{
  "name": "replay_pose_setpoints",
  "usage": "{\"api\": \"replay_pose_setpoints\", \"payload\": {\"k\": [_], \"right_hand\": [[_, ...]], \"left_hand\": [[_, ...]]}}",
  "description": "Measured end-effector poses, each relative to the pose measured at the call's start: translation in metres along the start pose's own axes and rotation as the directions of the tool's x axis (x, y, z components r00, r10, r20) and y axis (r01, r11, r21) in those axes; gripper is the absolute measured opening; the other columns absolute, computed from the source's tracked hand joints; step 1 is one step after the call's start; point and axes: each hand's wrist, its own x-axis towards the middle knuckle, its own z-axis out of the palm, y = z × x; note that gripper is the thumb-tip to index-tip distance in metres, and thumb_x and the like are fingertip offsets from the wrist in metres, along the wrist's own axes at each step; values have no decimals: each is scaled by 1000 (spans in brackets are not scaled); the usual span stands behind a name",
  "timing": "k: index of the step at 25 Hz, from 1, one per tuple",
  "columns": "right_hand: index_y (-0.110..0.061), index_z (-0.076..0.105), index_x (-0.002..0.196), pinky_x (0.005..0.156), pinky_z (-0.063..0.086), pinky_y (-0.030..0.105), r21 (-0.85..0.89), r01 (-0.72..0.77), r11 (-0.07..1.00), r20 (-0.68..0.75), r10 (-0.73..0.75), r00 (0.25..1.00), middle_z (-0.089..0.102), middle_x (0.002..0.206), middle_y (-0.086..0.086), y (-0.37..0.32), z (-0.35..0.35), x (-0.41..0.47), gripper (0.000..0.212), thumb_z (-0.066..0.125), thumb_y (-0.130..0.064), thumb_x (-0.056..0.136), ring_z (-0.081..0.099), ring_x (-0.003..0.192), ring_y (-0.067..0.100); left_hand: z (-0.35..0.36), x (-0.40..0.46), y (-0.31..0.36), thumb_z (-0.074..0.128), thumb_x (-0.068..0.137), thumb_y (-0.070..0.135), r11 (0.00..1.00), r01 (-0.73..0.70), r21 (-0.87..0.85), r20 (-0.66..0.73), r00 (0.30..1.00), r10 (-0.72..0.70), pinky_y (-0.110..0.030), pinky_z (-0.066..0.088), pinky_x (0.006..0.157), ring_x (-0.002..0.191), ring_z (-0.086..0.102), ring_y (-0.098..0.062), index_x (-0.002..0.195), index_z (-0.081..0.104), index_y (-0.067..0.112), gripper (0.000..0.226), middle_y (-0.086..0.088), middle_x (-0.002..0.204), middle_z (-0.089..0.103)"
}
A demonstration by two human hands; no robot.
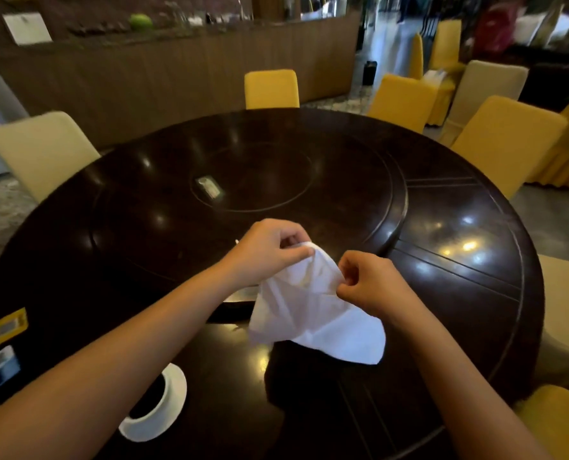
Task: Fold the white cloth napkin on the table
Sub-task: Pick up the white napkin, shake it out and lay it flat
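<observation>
The white cloth napkin (316,313) hangs in the air above the near part of the dark round table (442,227), crumpled at the top and spreading out below. My left hand (270,250) pinches its upper edge between thumb and fingers. My right hand (373,280) grips the napkin's right side a little lower, fingers curled in. The napkin's lower corners droop toward the tabletop; whether they touch it I cannot tell.
A white saucer with a dark cup (153,406) stands under my left forearm near the table's front edge. Cards or packets (2,330) lie at the left rim. A small object (210,189) rests on the central turntable. Yellow-covered chairs (271,89) ring the table.
</observation>
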Motion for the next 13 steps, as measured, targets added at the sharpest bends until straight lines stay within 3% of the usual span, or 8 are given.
{"api": "replay_pose_setpoints", "payload": {"k": [2,5,8,10,13], "right_hand": [[-17,57,72,62,50,38,-40,1,999,-52,-3,999,60,67,-1,-7,-6,3,6,62,-15,70,58,68,20],[-18,55,71,59,46,32,65,-10,998,-214,24,977,60,67,-1,-21,-23,10,6,60,-16,75,56,67,16],[-23,58,70,52,40,19,11,17,1000,-68,-16,998,59,66,-6,-27,-48,16,13,62,-15,80,54,64,10],[-25,63,70,50,38,12,-20,60,998,37,-60,998,59,64,-9,-25,-64,15,15,64,-17,83,54,58,1],[-19,68,76,60,48,18,179,177,968,6,-181,983,66,72,-2,-26,-82,11,12,62,-17,87,61,64,0]], "left_hand": [[-20,2,15,67,81,19,999,-8,-53,3,1000,8,-31,49,65,68,61,-10,75,68,18,6,0,73,67],[-47,5,40,67,85,18,995,8,-103,67,998,-1,-23,48,65,69,61,-8,80,68,14,7,1,73,66],[-81,8,58,66,85,22,981,92,-172,164,984,-64,-24,52,71,76,66,-13,89,69,9,14,-7,82,69],[-105,8,58,65,84,21,981,156,-115,363,926,-105,-25,53,74,82,67,-15,93,68,9,16,-8,88,70],[-125,0,38,63,86,13,971,229,64,603,767,-220,-25,50,75,81,64,-14,89,69,11,7,-6,87,70]]}}
